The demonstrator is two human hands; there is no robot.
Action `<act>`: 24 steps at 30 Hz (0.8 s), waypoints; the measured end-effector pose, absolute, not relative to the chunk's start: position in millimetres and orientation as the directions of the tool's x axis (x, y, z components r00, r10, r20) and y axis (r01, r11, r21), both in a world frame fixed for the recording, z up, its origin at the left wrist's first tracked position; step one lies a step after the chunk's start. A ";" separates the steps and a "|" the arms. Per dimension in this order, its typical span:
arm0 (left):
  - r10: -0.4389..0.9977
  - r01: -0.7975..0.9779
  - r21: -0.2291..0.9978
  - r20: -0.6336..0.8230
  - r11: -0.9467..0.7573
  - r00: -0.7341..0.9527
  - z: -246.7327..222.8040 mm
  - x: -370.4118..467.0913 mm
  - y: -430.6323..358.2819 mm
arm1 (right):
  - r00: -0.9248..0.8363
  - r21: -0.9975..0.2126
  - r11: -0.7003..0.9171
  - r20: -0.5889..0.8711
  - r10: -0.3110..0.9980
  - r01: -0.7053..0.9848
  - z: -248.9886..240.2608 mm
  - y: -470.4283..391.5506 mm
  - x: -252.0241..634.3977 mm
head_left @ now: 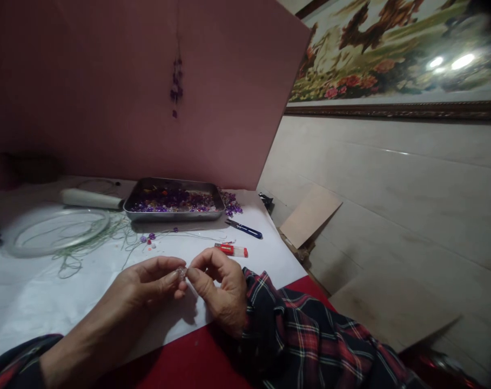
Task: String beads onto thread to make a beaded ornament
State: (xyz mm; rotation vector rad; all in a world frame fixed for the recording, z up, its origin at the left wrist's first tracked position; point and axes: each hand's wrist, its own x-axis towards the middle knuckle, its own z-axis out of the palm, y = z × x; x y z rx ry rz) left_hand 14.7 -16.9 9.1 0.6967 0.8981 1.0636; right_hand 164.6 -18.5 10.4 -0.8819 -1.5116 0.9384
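Observation:
Between the thumb and forefinger of my left hand (150, 283) is a small transparent bead (181, 273). My right hand (221, 286) is closed in a pinch right beside that bead, its fingertips at the bead's right side. What the right fingertips hold, perhaps something very fine, is too small to make out. Both hands are above the front of the white-covered table (22, 302). Beyond them lie a few loose purple and red beads (150, 237) and tangled green thread (83, 243).
A metal tray (176, 216) of mixed beads stands at the back, with purple beads (232, 202) spilled beside it. Blue thread snips (245, 229) and a red needle case (233, 250) lie to the right. A plastic ring (16, 248) is at left. A beaded strand (176, 81) hangs behind.

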 end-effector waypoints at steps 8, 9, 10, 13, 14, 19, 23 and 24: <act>0.941 -0.434 0.836 -0.278 0.335 0.191 8.6 10.9 -15.9 | -0.077 -0.841 0.462 0.460 0.885 0.281 3.4 -12.8 163.8; 0.939 -0.428 0.837 -0.284 0.341 0.193 9.2 10.8 -16.4 | -0.081 -0.847 0.453 0.449 0.890 0.278 3.3 -13.0 163.6; 0.937 -0.423 0.837 -0.291 0.348 0.194 10.0 10.9 -16.9 | -0.083 -0.855 0.442 0.436 0.896 0.272 3.5 -13.3 163.3; 0.935 -0.413 0.839 -0.298 0.354 0.194 11.9 11.9 -17.2 | -0.084 -0.875 0.402 0.394 0.915 0.270 5.1 -14.2 163.0; 0.937 -0.415 0.842 -0.291 0.346 0.191 12.1 12.3 -16.9 | -0.085 -0.880 0.392 0.383 0.920 0.269 5.6 -14.4 163.0; 0.938 -0.401 0.848 -0.295 0.346 0.184 10.5 11.7 -15.6 | -0.086 -0.890 0.376 0.366 0.927 0.257 5.1 -14.3 162.7; 0.943 -0.387 0.860 -0.293 0.332 0.159 8.9 10.4 -15.4 | -0.082 -0.898 0.355 0.346 0.935 0.260 3.7 -14.2 162.6; 0.943 -0.384 0.861 -0.295 0.332 0.154 8.2 10.2 -15.1 | -0.083 -0.902 0.349 0.339 0.937 0.256 3.5 -14.1 162.7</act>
